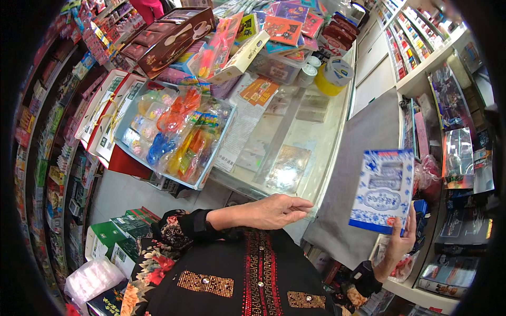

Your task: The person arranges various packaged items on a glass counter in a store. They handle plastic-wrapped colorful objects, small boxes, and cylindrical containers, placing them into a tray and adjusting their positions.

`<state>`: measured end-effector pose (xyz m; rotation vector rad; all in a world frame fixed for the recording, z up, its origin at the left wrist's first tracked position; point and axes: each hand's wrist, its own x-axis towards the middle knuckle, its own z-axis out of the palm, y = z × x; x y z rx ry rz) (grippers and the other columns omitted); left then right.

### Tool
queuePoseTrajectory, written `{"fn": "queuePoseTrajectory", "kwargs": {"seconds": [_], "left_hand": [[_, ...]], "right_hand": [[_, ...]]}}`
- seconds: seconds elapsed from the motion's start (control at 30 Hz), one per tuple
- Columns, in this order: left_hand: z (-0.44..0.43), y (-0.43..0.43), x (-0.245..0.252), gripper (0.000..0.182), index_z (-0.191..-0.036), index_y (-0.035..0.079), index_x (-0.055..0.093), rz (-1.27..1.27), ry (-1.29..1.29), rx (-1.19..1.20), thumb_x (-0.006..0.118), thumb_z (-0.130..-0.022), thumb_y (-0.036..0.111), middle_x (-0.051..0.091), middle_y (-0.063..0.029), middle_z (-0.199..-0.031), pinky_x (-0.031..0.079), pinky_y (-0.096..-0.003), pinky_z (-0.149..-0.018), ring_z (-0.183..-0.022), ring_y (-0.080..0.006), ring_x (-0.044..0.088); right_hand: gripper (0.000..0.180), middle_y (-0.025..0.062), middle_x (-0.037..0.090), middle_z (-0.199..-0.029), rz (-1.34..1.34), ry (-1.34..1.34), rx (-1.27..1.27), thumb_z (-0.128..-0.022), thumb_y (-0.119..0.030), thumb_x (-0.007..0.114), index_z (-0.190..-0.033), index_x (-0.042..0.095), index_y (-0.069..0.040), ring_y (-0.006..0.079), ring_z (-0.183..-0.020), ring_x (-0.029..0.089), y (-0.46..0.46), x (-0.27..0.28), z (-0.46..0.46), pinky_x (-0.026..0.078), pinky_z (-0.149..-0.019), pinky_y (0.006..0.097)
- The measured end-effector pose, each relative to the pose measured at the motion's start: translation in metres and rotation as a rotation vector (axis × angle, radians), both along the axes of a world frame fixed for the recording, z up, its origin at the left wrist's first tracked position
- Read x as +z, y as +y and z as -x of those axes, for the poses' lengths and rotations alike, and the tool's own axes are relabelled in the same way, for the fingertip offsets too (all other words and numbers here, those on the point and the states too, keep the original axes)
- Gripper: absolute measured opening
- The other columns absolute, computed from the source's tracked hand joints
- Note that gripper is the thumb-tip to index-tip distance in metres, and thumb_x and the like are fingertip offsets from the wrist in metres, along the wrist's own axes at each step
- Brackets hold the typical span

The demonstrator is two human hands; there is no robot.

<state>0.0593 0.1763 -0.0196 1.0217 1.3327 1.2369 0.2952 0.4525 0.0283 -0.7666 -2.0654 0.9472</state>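
My right hand point(401, 237) holds a blue-and-white patterned box point(381, 189) by its lower right corner, with fingers behind and the thumb on the front. The box bears writing and has a cut-out window in its upper part. It is held up over the grey floor, beside the shelving on the right. In front of my body, my left hand point(272, 211) is held out to the right with its fingers extended and nothing in it. It is near the close edge of the glass counter point(304, 170).
A pale blue bin point(197, 183) of bagged toys overhangs the counter's left side. Further back are a brown carton point(182, 39), packets point(280, 29) and tape rolls point(336, 77). Stocked shelves point(51, 158) line the left; more shelving point(419, 67) stands right. Green boxes point(106, 233) sit at lower left.
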Motion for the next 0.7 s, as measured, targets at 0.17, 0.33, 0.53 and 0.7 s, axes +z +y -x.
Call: {"fn": "queuePoseTrajectory", "kwargs": {"seconds": [0.17, 0.33, 0.53, 0.7], "left_hand": [[0.005, -0.012, -0.003, 0.041, -0.131, -0.002, 0.048, 0.049, 0.08, -0.017, 0.047, -0.099, 0.024, 0.061, -0.0147, -0.121, 0.044, -0.0331, -0.097, -0.114, -0.0202, 0.056], [0.007, -0.02, -0.014, 0.054, -0.142, 0.001, 0.032, 0.067, -0.041, 0.034, 0.054, -0.096, 0.02, 0.052, -0.0191, -0.131, 0.045, -0.035, -0.096, -0.118, -0.025, 0.053], [0.004, -0.014, -0.02, 0.098, -0.149, 0.004, 0.001, -0.157, -0.648, 0.142, 0.07, -0.085, 0.03, 0.031, -0.0181, -0.147, 0.045, -0.0382, -0.098, -0.124, -0.0283, 0.047], [0.006, -0.025, -0.016, 0.071, -0.139, 0.007, 0.028, -0.332, -0.914, 0.432, 0.071, -0.084, 0.022, 0.048, -0.0121, -0.132, 0.052, -0.0431, -0.091, -0.119, -0.0248, 0.053]], "right_hand": [[0.045, 0.0139, 0.059, -0.118, 0.372, 0.18, -0.294, -0.091, -0.006, 0.057, -0.133, 0.047, 0.003, 0.0157, -0.094, 0.06, 0.025, -0.021, -0.05, 0.05, -0.08, 0.0288], [0.049, 0.0177, 0.057, -0.121, 0.59, 0.296, -0.193, -0.089, -0.006, 0.057, -0.135, 0.043, 0.003, 0.0226, -0.1, 0.061, -0.004, -0.029, -0.064, 0.051, -0.086, 0.0351], [0.067, 0.0204, 0.057, -0.119, 0.644, 0.178, 0.198, -0.078, -0.022, 0.069, -0.132, 0.043, 0.01, 0.024, -0.104, 0.059, -0.034, -0.027, 0.008, 0.048, -0.089, 0.0346], [0.07, 0.0183, 0.06, -0.116, 0.818, 0.066, 0.606, -0.074, -0.026, 0.071, -0.128, 0.046, 0.011, 0.0208, -0.102, 0.06, -0.027, -0.031, 0.107, 0.046, -0.091, 0.0316]]}}
